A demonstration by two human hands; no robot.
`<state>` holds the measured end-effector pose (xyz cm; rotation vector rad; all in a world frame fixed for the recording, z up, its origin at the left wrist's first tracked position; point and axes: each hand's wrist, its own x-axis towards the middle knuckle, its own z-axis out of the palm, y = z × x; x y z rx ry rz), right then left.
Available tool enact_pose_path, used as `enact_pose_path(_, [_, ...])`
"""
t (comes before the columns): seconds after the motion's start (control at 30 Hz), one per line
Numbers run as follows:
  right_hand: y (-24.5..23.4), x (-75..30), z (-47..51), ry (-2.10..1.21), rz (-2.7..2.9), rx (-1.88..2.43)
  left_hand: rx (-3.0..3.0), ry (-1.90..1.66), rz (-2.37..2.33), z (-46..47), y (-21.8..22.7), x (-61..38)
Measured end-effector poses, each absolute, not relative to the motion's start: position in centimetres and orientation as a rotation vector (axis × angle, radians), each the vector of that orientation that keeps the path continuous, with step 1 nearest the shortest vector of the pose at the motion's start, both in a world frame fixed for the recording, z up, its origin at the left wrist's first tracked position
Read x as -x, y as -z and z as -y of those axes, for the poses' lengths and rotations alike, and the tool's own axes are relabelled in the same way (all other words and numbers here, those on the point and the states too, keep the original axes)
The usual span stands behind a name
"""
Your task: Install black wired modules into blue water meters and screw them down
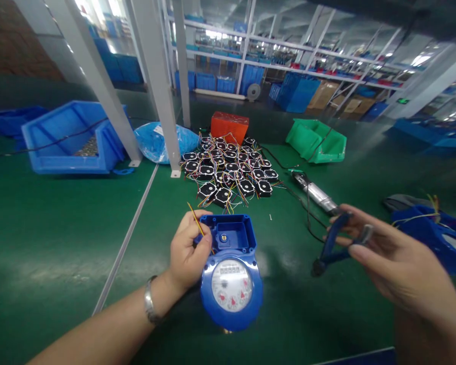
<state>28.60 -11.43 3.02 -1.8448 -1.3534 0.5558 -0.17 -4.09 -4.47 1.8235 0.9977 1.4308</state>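
My left hand (192, 248) is closed on the left side of a blue water meter (231, 317), its thumb pressing thin yellow and red wires (196, 220) against the housing. The meter's round dial faces up, and the square box above it is open, showing a brass-coloured fitting inside. To the right, my right hand (387, 248) grips a blue V-shaped hand tool (330, 248), which looks like small snips with spread handles. Its dark end points down and left, apart from the meter; blur hides its exact form.
Several black wired modules (231, 167) lie ahead, before a red bin (230, 126). A silver electric screwdriver (315, 192) with a cable lies at right, near a green bin (317, 142) and another blue meter (437, 235). Posts (155, 76) and a blue bin (70, 139) stand left.
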Motion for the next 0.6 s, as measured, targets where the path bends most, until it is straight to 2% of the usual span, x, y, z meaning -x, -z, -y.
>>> enact_pose_path(0.1, [-5.7,-24.8,8.5,-0.734,1.270,1.293,-1.766,-1.371,-0.991,3.8,4.4,0.4])
enact_pose_path(0.23, [-5.9,-20.0,4.8,-0.970,1.442,0.972,-1.701,-1.332,-0.982,3.6,4.3,0.6])
enact_pose_path(0.4, [-3.3,-17.9,3.3,-1.128,1.570,0.917,-1.732,-1.335,-0.960,3.7,4.0,0.5])
enact_pose_path(0.6, [-1.9,-18.2,3.0,-1.162,1.566,0.918,-1.745,-1.320,-0.962,3.7,4.0,0.5])
